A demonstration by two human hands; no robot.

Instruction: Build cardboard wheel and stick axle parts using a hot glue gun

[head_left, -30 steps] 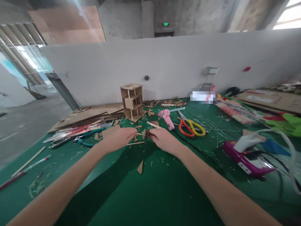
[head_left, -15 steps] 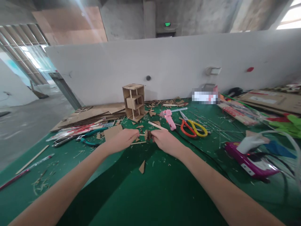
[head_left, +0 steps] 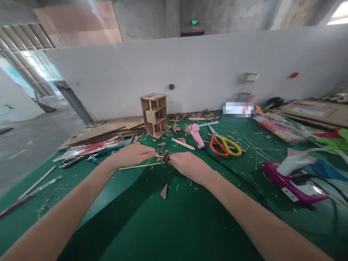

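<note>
Between my hands is a small stack of round cardboard pieces (head_left: 165, 157) with a thin wooden stick through it. My left hand (head_left: 133, 155) is closed in a pinch on the stick's left end. My right hand (head_left: 189, 164) is closed at the right side of the stack, its fingertips touching it. Behind them stands a cardboard shelf tower (head_left: 154, 115). A pink glue gun (head_left: 196, 135) and scissors (head_left: 225, 145) with red and yellow handles lie beyond my right hand. A long thin stick (head_left: 141, 166) lies just below the stack.
Flat cardboard sheets (head_left: 108, 130), packaged sticks (head_left: 89, 150) and pliers (head_left: 95, 158) lie at the left. A purple power strip (head_left: 293, 185) sits at the right, with a black cable (head_left: 239, 176) running forward. A cardboard scrap (head_left: 164, 191) lies in front of my hands.
Both hands and the cardboard stack have shifted slightly left. The stack is now tilted, and my left hand has moved more to the left, exposing the pale stick behind my right hand.
</note>
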